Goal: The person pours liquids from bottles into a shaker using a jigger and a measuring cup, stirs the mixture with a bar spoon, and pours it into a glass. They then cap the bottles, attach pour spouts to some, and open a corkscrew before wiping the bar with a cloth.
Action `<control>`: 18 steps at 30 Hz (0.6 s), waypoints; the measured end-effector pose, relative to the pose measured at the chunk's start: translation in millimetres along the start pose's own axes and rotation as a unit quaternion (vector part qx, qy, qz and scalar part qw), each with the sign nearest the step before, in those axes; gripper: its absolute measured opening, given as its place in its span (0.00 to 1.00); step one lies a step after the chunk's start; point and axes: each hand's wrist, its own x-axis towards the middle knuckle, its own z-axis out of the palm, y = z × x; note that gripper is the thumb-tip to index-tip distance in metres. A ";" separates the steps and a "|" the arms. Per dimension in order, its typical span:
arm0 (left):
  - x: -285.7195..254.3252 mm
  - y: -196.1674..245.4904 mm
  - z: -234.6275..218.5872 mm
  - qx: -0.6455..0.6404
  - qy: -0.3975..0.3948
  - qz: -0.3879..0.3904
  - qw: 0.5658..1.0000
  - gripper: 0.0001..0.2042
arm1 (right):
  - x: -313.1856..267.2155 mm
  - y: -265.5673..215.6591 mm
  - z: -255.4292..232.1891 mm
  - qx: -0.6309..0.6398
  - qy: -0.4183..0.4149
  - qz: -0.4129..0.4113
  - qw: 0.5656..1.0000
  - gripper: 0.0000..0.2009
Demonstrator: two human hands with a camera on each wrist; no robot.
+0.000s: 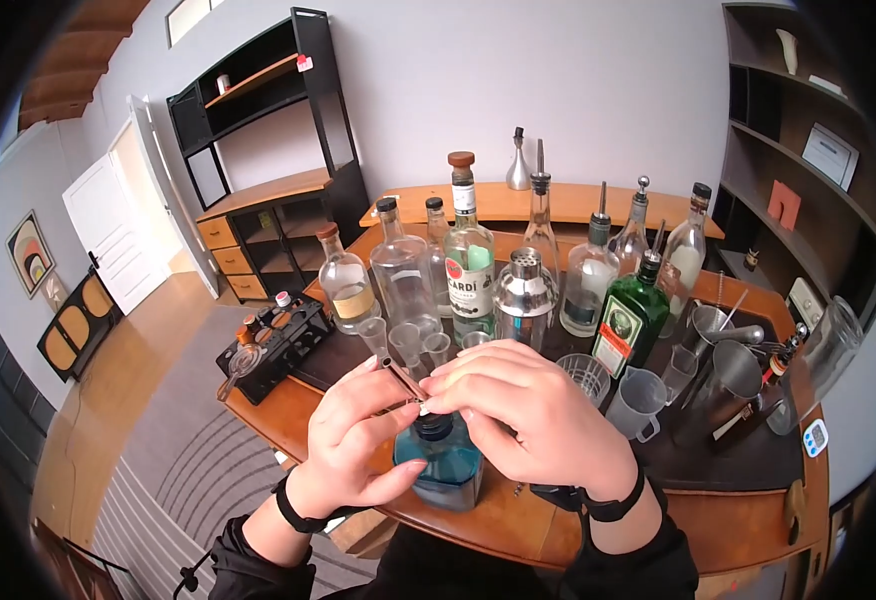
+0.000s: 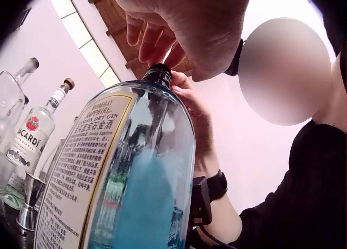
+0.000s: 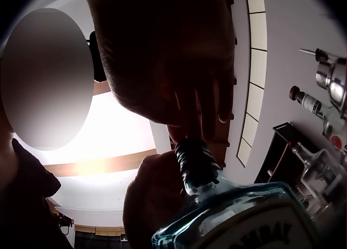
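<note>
A clear blue bottle point(image 1: 438, 462) stands upright at the near table edge, its dark neck point(image 2: 160, 74) below both hands. My left hand point(image 1: 358, 430) holds a slim metal tube point(image 1: 403, 379) between thumb side and fingers, just above the bottle's mouth. From the right, my right hand point(image 1: 533, 410) pinches at the tube's lower end, fingertips meeting the left ones. In the right wrist view the right hand point(image 3: 168, 53) is dark over the threaded-looking neck point(image 3: 196, 165), with the left hand point(image 3: 152, 195) beside it. Fingers hide the exact contact.
Behind the hands stand small glasses point(image 1: 406, 343), a metal shaker point(image 1: 525, 300), a Bacardi bottle point(image 1: 470, 275) and a green bottle point(image 1: 633, 318). Jugs point(image 1: 638, 400) and metal cups point(image 1: 736, 372) are at the right. A black caddy point(image 1: 283, 345) sits at the left.
</note>
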 end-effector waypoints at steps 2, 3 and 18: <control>1.3 -0.6 -0.5 0.004 -0.009 0.020 1.000 0.21 | 0.4 1.1 -1.5 0.000 -0.003 -0.012 1.000 0.12; 1.3 -0.8 0.2 0.003 -0.011 0.018 1.000 0.21 | 0.9 1.6 -2.0 -0.001 -0.006 -0.028 1.000 0.12; -15.2 -3.3 8.0 -0.142 -0.043 -0.071 0.986 0.28 | -6.7 -2.1 1.0 -0.037 -0.015 -0.017 0.999 0.09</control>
